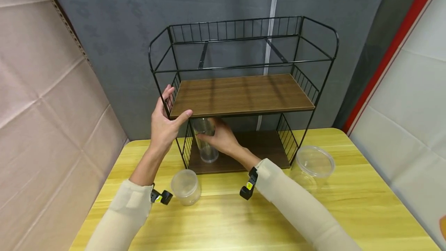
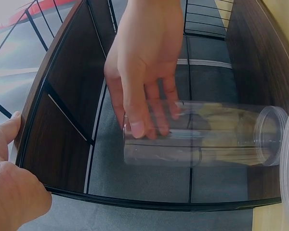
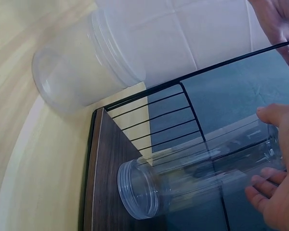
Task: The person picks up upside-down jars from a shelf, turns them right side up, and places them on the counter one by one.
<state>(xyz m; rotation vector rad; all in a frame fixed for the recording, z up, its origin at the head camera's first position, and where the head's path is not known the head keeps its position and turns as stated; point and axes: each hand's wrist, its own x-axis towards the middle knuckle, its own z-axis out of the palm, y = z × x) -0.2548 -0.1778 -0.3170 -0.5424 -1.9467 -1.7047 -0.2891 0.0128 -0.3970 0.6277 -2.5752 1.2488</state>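
Note:
A tall clear plastic jar stands upright inside the rack, on the left of its lower shelf. My right hand reaches in and holds the jar near its top, thumb on one side and fingers on the other. The jar's ridged end is down at the brown shelf board. At the left front corner of the middle shelf, my left hand holds the black wire rack. Its thumb lies on the board's front edge, with the fingers raised beside the side wires.
A short clear jar stands on the wooden table, in front of the rack's left corner. To the rack's right stands a wide clear jar. The rack's top tier has bare crossbars. A grey backdrop hangs close behind.

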